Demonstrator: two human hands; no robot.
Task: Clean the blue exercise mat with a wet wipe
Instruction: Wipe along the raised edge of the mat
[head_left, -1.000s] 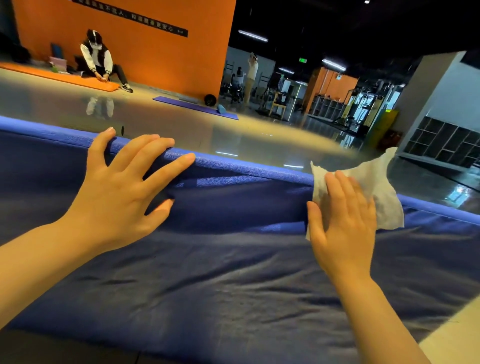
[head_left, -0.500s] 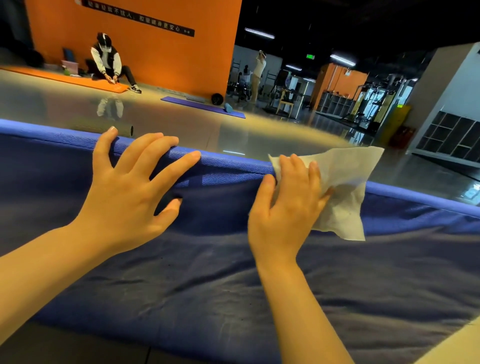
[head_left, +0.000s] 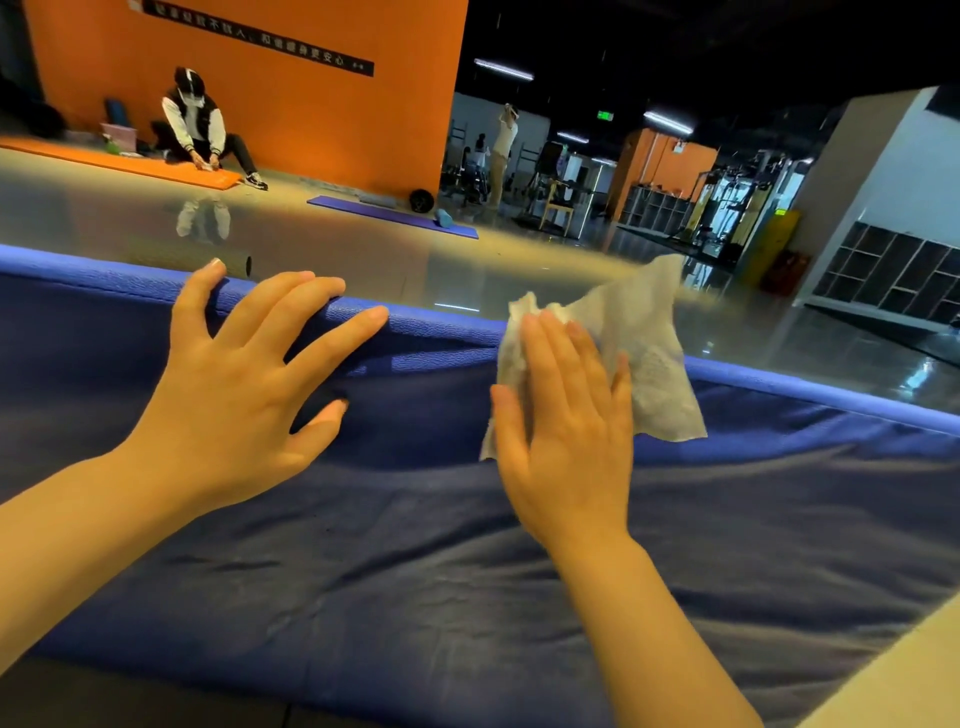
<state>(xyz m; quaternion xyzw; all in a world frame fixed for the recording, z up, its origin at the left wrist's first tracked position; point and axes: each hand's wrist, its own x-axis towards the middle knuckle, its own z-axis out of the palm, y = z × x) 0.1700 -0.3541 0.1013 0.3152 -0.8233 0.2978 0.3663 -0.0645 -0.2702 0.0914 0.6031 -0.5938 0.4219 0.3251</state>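
A: We look first around us. At eleven o'clock, well apart from us, a seated person (head_left: 200, 127) bends over an orange mat (head_left: 130, 166) below the orange wall (head_left: 332, 104). Near twelve o'clock a purple mat (head_left: 389, 215) lies on the floor, with a dark ball (head_left: 421, 200) touching its far side.

B: And at one o'clock a standing person (head_left: 503, 150) is near a chair (head_left: 558, 208). At three o'clock we see dark cube shelves (head_left: 883, 275). Just behind our left fingers lies a dark roll (head_left: 240, 264), partly hidden by the mat's edge.

A: The floor (head_left: 337, 260) is glossy and reflects the lamps. The ceiling is dark.

B: The blue exercise mat (head_left: 415, 571) fills the lower view, from nine to four o'clock, wrinkled, with its far edge raised.

A: Our left hand (head_left: 239, 395) rests on that edge at ten o'clock, fingers spread wide and straight.

B: Our right hand (head_left: 566, 436), in the centre, presses the wet wipe (head_left: 644, 353) flat on the mat, fingers straight and close together. The wipe sticks out toward two o'clock.
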